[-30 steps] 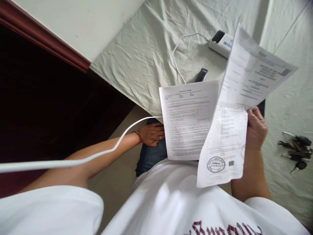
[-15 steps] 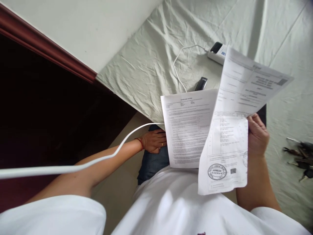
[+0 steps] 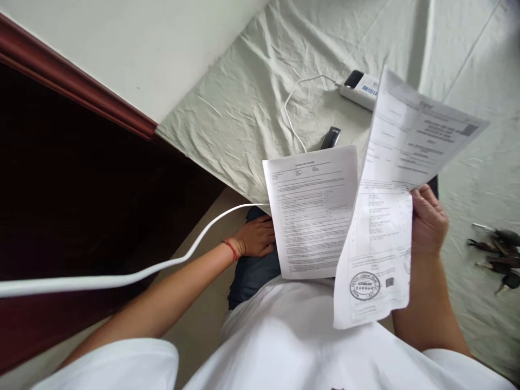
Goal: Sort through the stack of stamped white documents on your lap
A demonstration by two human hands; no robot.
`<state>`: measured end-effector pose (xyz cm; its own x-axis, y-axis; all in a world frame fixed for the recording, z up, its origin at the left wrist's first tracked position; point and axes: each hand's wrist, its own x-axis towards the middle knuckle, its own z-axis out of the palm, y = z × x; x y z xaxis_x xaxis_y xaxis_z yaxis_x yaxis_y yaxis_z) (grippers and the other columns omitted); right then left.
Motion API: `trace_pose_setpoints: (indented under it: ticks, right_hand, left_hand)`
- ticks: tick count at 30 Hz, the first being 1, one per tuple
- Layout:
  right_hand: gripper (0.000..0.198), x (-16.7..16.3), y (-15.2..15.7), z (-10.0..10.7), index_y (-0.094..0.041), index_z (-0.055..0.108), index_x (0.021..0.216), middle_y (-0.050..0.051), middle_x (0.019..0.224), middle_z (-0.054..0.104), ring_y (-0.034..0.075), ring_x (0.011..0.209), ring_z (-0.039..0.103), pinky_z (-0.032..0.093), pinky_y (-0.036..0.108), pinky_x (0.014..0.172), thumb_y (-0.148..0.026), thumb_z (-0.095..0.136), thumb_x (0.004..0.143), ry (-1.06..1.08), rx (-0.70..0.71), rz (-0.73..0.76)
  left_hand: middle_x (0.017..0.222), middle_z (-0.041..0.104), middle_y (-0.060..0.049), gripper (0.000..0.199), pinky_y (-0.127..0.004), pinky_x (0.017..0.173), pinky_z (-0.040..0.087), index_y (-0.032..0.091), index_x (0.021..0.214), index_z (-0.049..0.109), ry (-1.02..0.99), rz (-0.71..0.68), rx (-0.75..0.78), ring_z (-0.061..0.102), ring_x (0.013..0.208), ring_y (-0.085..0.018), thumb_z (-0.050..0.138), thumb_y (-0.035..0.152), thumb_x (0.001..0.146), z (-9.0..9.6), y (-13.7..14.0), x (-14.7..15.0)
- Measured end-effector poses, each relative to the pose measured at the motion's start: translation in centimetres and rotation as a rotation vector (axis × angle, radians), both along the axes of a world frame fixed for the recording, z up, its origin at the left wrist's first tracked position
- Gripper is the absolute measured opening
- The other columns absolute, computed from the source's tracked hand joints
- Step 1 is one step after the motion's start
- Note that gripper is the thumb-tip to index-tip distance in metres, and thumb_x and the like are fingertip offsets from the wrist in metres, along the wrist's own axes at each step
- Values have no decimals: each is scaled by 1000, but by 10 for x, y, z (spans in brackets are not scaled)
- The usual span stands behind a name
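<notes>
My right hand (image 3: 431, 221) grips a printed sheet of paper (image 3: 377, 233) by its right edge, fingers closed behind it. The sheet is bent, with a round stamp near its bottom. Left of it and partly behind is a page of dense print (image 3: 311, 216) above my lap; what supports it is hidden. My left hand (image 3: 257, 237) rests flat on my jeans (image 3: 254, 279), fingers stretched out and holding nothing. Its fingertips reach the page's left edge. A red string bracelet (image 3: 231, 249) circles that wrist.
A white cable (image 3: 195, 248) runs from the left edge to behind the page. On the pale green cloth (image 3: 227, 130) lie a white device (image 3: 359, 89) with a thin cable, a small black object (image 3: 330, 138) and a bunch of keys (image 3: 501, 252). Dark furniture stands at left.
My left hand has turned and shifted slightly on the thigh, and its forearm has swung lower. The stamped sheet has tilted a little, still in my right hand. The view has moved slightly.
</notes>
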<state>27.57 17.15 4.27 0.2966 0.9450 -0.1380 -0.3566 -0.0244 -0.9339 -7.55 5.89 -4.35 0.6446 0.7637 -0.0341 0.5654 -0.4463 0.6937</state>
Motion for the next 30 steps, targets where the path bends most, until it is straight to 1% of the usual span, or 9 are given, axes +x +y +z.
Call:
trace_pose_setpoints:
  ticks: [4, 7, 8, 10, 12, 14, 17, 22, 30]
  right_hand:
    - [19, 1, 2, 0, -15, 71, 84, 3, 85, 73, 17, 79, 68, 56, 33, 82, -23, 81, 71, 27, -23, 17]
    - [22, -1, 2, 0, -14, 71, 88, 4, 86, 72, 20, 87, 70, 57, 35, 85, -25, 81, 71, 26, -46, 37]
    - [22, -1, 1, 0, -14, 72, 88, 4, 85, 72, 21, 88, 71, 57, 35, 85, -25, 80, 72, 20, -50, 46]
    - [20, -2, 0, -1, -15, 72, 89, 4, 83, 71, 21, 89, 71, 57, 35, 87, -25, 79, 73, 8, -45, 63]
    - [18, -2, 0, -2, -16, 72, 88, 4, 82, 71, 22, 91, 71, 57, 36, 88, -25, 78, 74, 7, -29, 69]
    - [18, -2, 0, -2, -16, 72, 88, 4, 84, 71, 22, 92, 71, 56, 36, 89, -25, 78, 74, 15, -21, 61]
    - [18, -1, 0, -2, -15, 71, 87, 4, 89, 72, 19, 89, 69, 55, 34, 90, -23, 78, 72, 29, -16, 39]
    - [13, 2, 1, -2, -17, 70, 85, 2, 88, 73, 16, 82, 67, 55, 33, 90, -24, 75, 75, -13, 20, 79]
    - [11, 2, 0, -6, -16, 72, 89, 4, 93, 75, 16, 82, 68, 55, 35, 89, -22, 73, 81, 40, 75, 73]
  left_hand:
    - [89, 74, -8, 22, -52, 108, 47, 23, 80, 71, -95, 451, 18, 69, 95, -27, 51, 24, 91, 5, -27, 33]
    - [93, 75, -6, 26, -44, 102, 52, 22, 89, 71, -280, 861, -84, 70, 97, -24, 47, 26, 97, 17, -49, 52]
    - [95, 75, -6, 26, -40, 96, 55, 22, 93, 71, -332, 957, -143, 70, 96, -23, 47, 29, 99, 22, -55, 55]
    - [97, 74, -7, 28, -36, 87, 58, 21, 97, 70, -421, 1060, -253, 70, 93, -22, 47, 38, 102, 31, -64, 58]
    - [99, 72, -7, 31, -33, 80, 60, 20, 101, 68, -511, 1098, -329, 69, 88, -20, 49, 45, 102, 37, -69, 58]
    - [99, 69, -6, 31, -30, 70, 60, 21, 103, 65, -562, 1126, -349, 68, 83, -18, 58, 50, 97, 38, -70, 57]
    - [90, 67, -3, 32, -25, 59, 55, 21, 96, 64, -480, 1171, -312, 65, 74, -16, 74, 49, 85, 37, -68, 61]
    - [70, 67, 0, 26, -26, 61, 53, 20, 78, 64, -328, 1199, -252, 64, 62, -15, 74, 43, 83, 38, -60, 72]
    - [74, 73, -1, 20, -27, 63, 55, 20, 83, 71, -279, 1140, -167, 68, 64, -17, 70, 40, 88, 49, -59, 70]
